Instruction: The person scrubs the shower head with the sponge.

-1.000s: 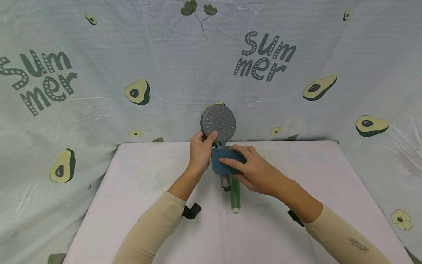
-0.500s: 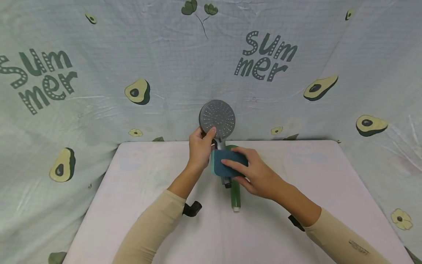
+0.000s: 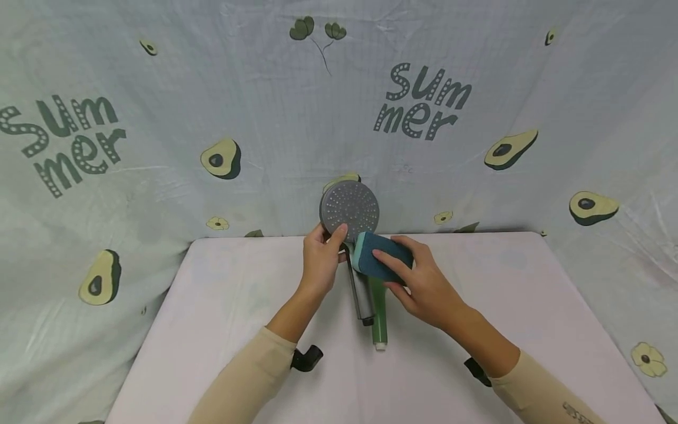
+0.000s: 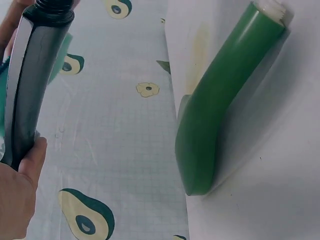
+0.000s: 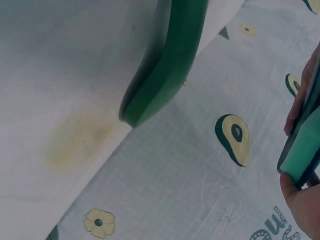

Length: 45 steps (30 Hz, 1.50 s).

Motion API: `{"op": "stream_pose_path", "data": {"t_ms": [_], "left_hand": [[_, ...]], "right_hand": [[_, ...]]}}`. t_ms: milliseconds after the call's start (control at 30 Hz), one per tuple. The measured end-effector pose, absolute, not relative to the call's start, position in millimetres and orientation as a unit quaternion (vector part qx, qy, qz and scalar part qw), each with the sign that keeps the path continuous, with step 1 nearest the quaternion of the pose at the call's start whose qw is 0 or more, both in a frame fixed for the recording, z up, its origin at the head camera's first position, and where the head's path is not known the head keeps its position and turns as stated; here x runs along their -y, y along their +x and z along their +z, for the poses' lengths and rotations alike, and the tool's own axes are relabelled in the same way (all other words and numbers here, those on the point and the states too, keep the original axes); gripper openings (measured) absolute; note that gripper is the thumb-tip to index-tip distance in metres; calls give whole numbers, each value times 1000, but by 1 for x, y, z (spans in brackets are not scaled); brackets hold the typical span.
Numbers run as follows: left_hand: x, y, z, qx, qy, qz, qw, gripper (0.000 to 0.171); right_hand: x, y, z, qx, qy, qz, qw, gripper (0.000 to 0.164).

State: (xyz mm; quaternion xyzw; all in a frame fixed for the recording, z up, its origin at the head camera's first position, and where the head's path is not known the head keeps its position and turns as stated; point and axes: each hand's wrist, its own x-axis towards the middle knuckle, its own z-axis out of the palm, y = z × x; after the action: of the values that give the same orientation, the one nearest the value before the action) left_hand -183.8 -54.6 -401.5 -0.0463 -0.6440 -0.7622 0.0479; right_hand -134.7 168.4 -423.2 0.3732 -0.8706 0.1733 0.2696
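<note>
In the head view my left hand (image 3: 321,261) grips a grey hand shower (image 3: 349,209) by its neck, thumb on the front just below the spray face. The spray face is turned toward me, and the handle slants down. My right hand (image 3: 424,281) pinches a blue sponge (image 3: 382,257) with a lighter teal side, which overlaps the neck and upper handle. Behind them lies a green curved handle (image 3: 379,315) with a white threaded end. The left wrist view shows the grey handle (image 4: 31,85) raised, apart from the green handle (image 4: 225,95) on the table.
A pale table (image 3: 254,294) lies under both hands, its far edge against a hanging cloth (image 3: 286,118) printed with avocados and lettering. Black pieces (image 3: 307,358) show beside both forearms. A yellowish stain (image 5: 80,140) marks the tabletop near its edge in the right wrist view.
The sponge has slid up from the handle toward the spray face and to the right, tilting, so more of the grey handle shows. The left hand keeps its grip. The head view has shifted slightly.
</note>
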Motion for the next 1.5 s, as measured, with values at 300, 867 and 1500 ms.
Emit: {"op": "stream_pose_path", "data": {"t_ms": [300,867,1500], "left_hand": [[57,-179,-407,651,-55,-754,65,33],[57,-163,-404,630,-54,-772,68,33],[58,-175,-402,656,-83,-743,102,35]], "right_hand": [[-162,-112,-444,857,431,187,213,56],[-164,-119,-447,864,359,206,286,53],[-166,-110,-435,826,501,163,198,52]]}}
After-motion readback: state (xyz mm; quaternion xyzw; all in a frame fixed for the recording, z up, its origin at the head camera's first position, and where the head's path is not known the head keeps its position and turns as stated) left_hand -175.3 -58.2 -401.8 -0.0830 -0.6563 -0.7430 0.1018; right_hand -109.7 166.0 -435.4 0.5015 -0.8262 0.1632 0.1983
